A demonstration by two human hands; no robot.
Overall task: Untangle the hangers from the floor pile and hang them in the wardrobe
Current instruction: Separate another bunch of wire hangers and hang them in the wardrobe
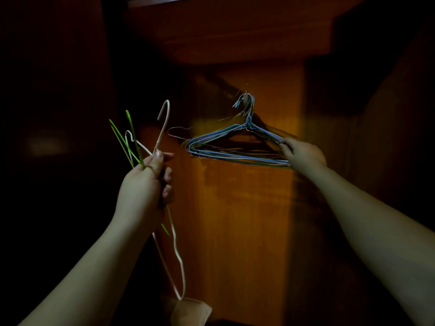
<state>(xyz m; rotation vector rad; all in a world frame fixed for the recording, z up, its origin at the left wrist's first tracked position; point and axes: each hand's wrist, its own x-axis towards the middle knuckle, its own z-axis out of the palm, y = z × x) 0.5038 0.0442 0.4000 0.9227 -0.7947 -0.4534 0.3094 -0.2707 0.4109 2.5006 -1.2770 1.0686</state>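
Nearest the camera, two bare forearms are stretched into a dim wooden wardrobe (247,208). A small clutch of wire hangers is gripped in the left hand (146,182), fingers curled tight round the necks: a pale pink hanger (162,128) with its hook pointing up and its body trailing down past the wrist, a white hanger (131,138), and a green hanger (130,135) splayed out to the left. They appear to be kept aside and apart from the rest, probably so that each can be passed over singly without snagging again. A bundle of blue hangers (235,147) is already hooked on a peg or nail (246,96) at the wardrobe's back; what exactly it is cannot be made out. The bundle's right corner is pinched by the right hand (303,154), seemingly to steady or square the stack. Part of the task is judged done; the floor pile is not seen
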